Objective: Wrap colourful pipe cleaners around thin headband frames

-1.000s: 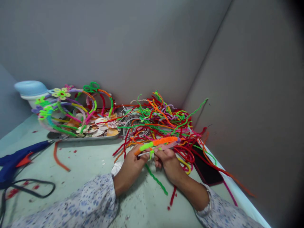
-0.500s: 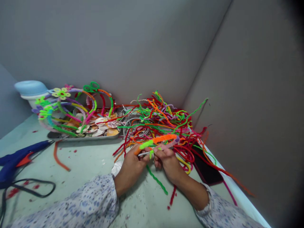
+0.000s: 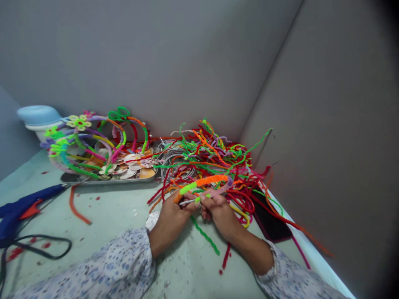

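Observation:
A curved band [image 3: 213, 180] wrapped in orange, lime green, purple and pink fuzzy wire is held between both hands. My left hand [image 3: 171, 214] is closed on its orange end, with a bare white stretch of the band showing by the fingertips. My right hand [image 3: 220, 211] pinches the pink side, where a short lime green piece [image 3: 197, 199] wraps the band. Just below the fingers, a green fuzzy stem [image 3: 205, 236] lies on the table.
Decorated headbands [image 3: 109, 124] stand over a metal tray [image 3: 109, 181] of shells at the left. A blue glue gun [image 3: 28, 205] with a cord lies nearer. Behind my hands is a pile of colourful stems [image 3: 215, 149]; a dark phone [image 3: 274, 222] is at the right.
The lime green end that hung down between my fingers now lies closer against the band. Both hands stay nearly in place, still gripping it.

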Action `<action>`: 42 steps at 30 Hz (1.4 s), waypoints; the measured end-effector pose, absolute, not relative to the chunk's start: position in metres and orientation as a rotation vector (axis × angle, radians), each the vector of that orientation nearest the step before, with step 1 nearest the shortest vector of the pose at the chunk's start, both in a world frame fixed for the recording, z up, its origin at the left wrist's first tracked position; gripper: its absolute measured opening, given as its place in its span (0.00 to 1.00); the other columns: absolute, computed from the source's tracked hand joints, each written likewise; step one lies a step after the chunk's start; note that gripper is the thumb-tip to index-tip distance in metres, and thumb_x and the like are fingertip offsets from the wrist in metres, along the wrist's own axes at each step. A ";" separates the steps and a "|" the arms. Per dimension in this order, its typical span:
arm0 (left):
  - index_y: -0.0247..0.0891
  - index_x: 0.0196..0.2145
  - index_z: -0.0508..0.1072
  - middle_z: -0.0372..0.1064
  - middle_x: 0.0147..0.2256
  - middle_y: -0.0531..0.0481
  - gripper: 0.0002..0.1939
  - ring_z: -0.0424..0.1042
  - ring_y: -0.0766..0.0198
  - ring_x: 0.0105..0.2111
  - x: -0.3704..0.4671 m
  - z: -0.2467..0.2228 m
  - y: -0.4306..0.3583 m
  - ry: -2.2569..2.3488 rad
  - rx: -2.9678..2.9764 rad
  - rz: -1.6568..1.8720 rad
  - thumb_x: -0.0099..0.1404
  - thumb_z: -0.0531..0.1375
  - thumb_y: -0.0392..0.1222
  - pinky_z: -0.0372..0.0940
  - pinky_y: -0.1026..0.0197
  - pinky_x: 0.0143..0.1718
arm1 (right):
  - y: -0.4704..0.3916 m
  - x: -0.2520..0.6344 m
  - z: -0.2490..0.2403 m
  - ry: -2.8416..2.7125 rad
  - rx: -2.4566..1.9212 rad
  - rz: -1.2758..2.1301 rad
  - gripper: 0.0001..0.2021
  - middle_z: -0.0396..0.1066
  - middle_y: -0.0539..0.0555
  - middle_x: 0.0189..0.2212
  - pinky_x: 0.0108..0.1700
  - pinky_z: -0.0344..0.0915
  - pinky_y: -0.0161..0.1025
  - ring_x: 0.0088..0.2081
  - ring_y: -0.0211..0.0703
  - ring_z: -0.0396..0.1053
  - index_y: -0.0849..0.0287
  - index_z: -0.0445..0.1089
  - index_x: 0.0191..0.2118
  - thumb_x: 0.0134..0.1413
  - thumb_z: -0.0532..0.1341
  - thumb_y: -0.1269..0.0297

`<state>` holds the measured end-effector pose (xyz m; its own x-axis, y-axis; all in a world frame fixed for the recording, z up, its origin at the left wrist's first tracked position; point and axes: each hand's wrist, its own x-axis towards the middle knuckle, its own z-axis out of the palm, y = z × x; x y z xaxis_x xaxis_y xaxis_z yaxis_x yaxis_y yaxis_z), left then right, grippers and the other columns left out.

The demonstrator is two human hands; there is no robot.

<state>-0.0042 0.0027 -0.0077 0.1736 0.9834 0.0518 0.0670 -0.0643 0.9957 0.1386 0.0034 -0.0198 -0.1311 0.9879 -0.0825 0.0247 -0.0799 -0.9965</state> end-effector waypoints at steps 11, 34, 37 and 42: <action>0.35 0.24 0.68 0.65 0.23 0.55 0.04 0.64 0.67 0.25 -0.006 -0.007 0.002 1.157 1.296 1.075 0.54 0.61 0.36 0.58 0.66 0.28 | 0.000 0.137 -0.018 -1.315 -1.257 1.337 0.13 0.60 0.46 0.14 0.23 0.55 0.33 0.18 0.34 0.56 0.59 0.62 0.24 0.54 0.54 0.58; 0.35 0.25 0.70 0.68 0.24 0.53 0.07 0.65 0.65 0.27 -0.005 -0.018 0.007 1.121 1.304 1.093 0.57 0.60 0.41 0.59 0.64 0.32 | -0.003 0.136 -0.015 -1.283 -1.367 1.332 0.17 0.61 0.48 0.13 0.22 0.55 0.33 0.18 0.34 0.57 0.59 0.62 0.18 0.53 0.55 0.56; 0.35 0.29 0.72 0.70 0.27 0.51 0.05 0.66 0.64 0.29 -0.004 -0.014 0.004 1.062 1.284 1.098 0.57 0.58 0.39 0.60 0.62 0.34 | -0.005 0.137 -0.017 -1.293 -1.409 1.312 0.18 0.62 0.49 0.14 0.23 0.55 0.33 0.18 0.34 0.57 0.59 0.62 0.18 0.53 0.55 0.56; 0.35 0.23 0.72 0.70 0.26 0.50 0.06 0.64 0.62 0.29 -0.002 0.007 0.000 1.095 1.257 1.092 0.54 0.58 0.39 0.58 0.62 0.31 | -0.008 0.136 -0.018 -1.345 -1.410 1.272 0.16 0.63 0.48 0.15 0.24 0.57 0.33 0.19 0.35 0.59 0.59 0.62 0.19 0.54 0.54 0.58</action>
<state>-0.0018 -0.0004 0.0066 0.1513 0.9884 -0.0142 -0.0113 0.0161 0.9998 0.1360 -0.0076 -0.0179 -0.0667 0.9882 -0.1381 0.1931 -0.1230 -0.9734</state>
